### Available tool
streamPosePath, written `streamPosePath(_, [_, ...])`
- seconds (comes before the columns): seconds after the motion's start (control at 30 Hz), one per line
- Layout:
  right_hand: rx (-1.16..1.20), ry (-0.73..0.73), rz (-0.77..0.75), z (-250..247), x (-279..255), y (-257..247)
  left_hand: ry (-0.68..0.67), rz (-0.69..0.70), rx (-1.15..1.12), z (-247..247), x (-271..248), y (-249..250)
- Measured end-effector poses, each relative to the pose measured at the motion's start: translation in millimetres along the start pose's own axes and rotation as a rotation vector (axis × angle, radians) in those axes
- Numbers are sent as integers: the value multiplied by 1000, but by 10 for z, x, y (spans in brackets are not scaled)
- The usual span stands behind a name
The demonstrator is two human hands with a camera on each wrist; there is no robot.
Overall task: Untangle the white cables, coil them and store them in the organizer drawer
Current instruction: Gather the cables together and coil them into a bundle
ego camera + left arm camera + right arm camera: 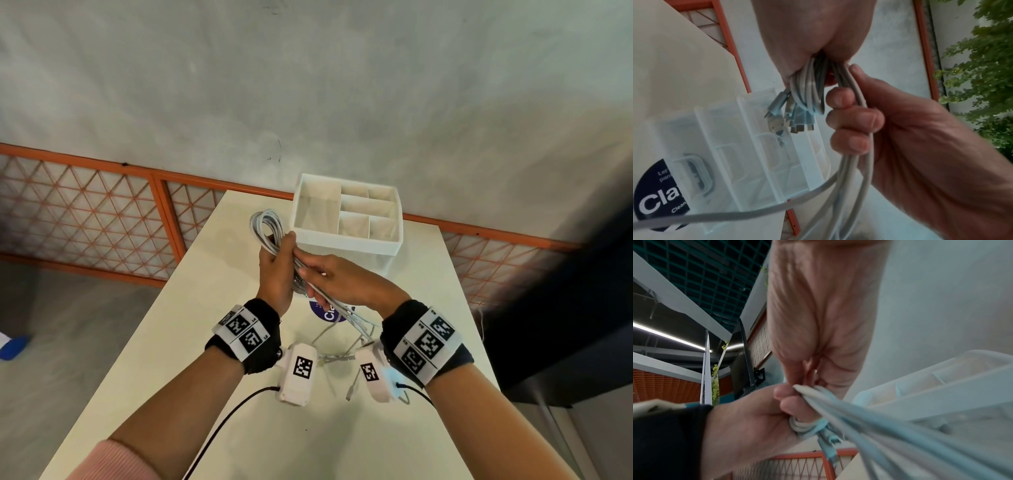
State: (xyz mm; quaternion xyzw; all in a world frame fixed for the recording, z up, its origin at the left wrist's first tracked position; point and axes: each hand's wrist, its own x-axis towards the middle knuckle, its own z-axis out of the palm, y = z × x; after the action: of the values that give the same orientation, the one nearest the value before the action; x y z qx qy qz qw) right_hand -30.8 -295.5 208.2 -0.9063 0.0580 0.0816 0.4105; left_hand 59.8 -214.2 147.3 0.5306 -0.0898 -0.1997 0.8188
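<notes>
A bundle of white cables [268, 227] is held up over the cream table [212, 308], its loops sticking out above my left hand [278, 267], which grips the bundle in a fist. My right hand [325, 277] holds the strands just below and to the right, fingers curled round them. In the left wrist view the cables [813, 91] run from my left palm [813, 32] through the right hand's fingers [851, 116], with several plug ends hanging free. The white organizer drawer [397, 236], divided into several compartments, stands just behind the hands with nothing visible in it.
Loose cable tails and plugs [342, 358] trail onto the table between my wrists. A round dark sticker [325, 313] lies on the table under the hands. An orange lattice fence [85, 205] runs behind the table, and a dark object [565, 308] stands at the right.
</notes>
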Motion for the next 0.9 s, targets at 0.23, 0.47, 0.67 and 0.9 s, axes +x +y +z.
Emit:
streamPosePath(0.23, [222, 59, -70, -26, -84, 149, 218, 30, -132, -18, 124, 106])
streamPosePath(0.47, [321, 50, -17, -21, -67, 204, 341, 17, -213, 103, 122, 195])
streamPosePath(0.67, [127, -213, 9, -1, -124, 322, 262, -142, -412, 111, 161, 171])
streamPosePath(0.9, [136, -341, -7, -214, -261, 337, 195, -260, -481, 94, 117, 212])
